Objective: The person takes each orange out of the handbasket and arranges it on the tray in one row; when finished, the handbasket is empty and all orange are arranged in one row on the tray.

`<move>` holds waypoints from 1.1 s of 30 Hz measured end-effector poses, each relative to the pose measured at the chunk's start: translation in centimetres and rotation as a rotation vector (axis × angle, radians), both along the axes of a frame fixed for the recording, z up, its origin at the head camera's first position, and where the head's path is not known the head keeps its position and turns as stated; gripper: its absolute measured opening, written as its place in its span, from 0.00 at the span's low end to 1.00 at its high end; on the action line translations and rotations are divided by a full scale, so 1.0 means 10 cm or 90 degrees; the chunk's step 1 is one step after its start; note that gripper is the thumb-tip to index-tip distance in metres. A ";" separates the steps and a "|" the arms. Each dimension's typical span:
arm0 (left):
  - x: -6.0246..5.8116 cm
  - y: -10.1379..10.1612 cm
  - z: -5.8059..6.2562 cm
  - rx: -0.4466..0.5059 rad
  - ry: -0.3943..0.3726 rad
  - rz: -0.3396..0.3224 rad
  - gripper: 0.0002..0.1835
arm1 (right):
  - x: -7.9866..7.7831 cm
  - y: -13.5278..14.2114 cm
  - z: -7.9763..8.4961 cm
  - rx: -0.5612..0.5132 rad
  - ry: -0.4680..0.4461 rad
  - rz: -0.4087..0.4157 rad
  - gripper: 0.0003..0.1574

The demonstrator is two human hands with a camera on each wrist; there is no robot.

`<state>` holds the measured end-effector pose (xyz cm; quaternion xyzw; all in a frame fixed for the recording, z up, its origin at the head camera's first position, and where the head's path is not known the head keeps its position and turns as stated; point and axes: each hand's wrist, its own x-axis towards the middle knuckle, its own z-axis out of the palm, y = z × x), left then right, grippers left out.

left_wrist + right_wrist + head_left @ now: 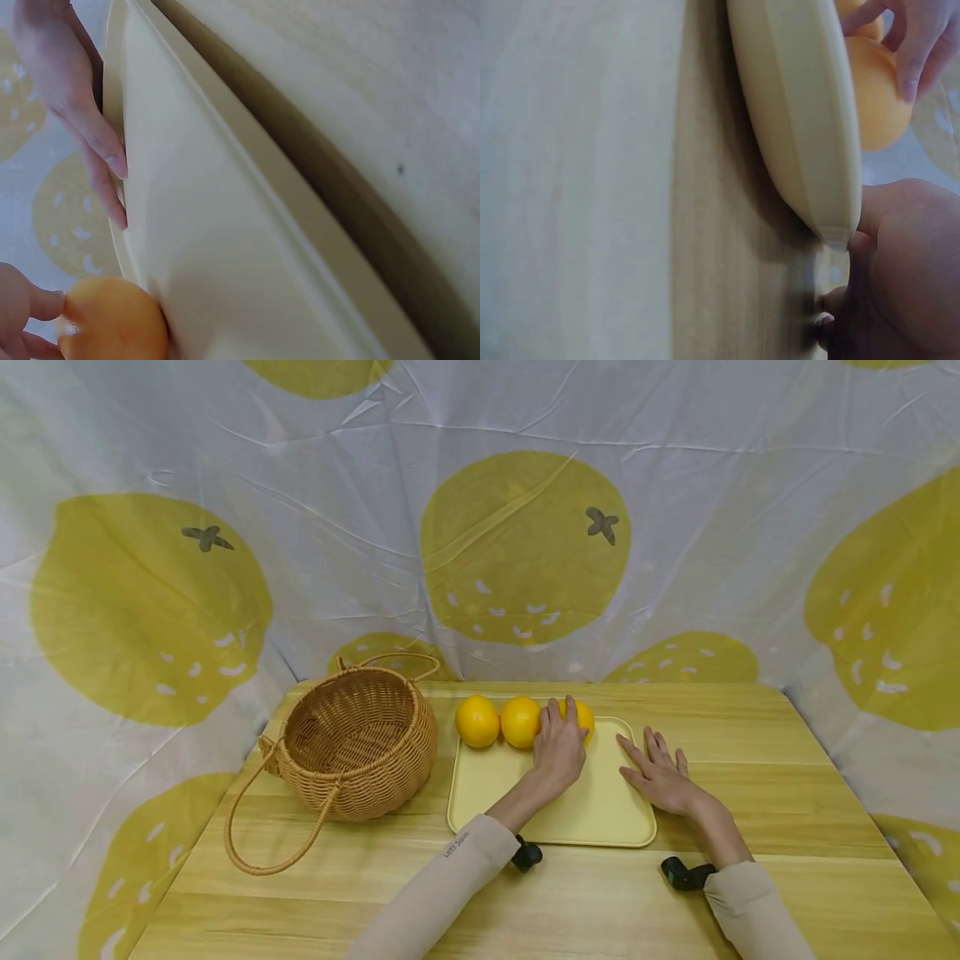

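Observation:
Three oranges stand in a row along the far side of a pale yellow tray (600, 793): a left orange (477, 722), a middle orange (520, 722) and a right orange (585, 720). My left hand (558, 750) grips the right orange from above, fingers over its far side; the thumb against this orange (112, 321) shows in the left wrist view. My right hand (663, 777) lies at the tray's right edge, fingers spread and fairly straight, with the thumb side touching the rim (844, 187). Part of its fingers is hidden in the right wrist view.
To the left of the tray stands a round wicker basket (375, 760) with nothing inside, its near handle (273, 868) folded down toward the front. All of this is on a wooden table (600, 902). Behind hangs a lemon-print cloth (675, 568).

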<state>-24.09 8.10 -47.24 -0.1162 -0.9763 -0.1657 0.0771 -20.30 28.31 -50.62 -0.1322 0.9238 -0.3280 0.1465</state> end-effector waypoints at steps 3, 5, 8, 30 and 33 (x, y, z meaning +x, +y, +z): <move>-0.01 0.00 0.01 0.001 -0.004 0.004 0.34 | 0.00 0.00 0.00 0.000 0.000 0.000 0.41; -0.01 0.00 0.02 -0.003 -0.005 0.008 0.34 | -0.01 0.00 0.00 0.001 0.000 0.001 0.41; -0.01 0.00 0.03 -0.014 -0.004 0.011 0.34 | -0.01 0.00 0.00 0.002 0.001 0.002 0.41; 0.25 -0.99 0.47 0.153 -0.024 -0.147 0.31 | -0.02 0.03 0.00 0.014 -0.004 0.014 0.42; 0.25 -1.21 0.48 0.174 -0.037 -0.136 0.31 | -0.03 0.03 0.04 0.016 -0.020 0.022 0.42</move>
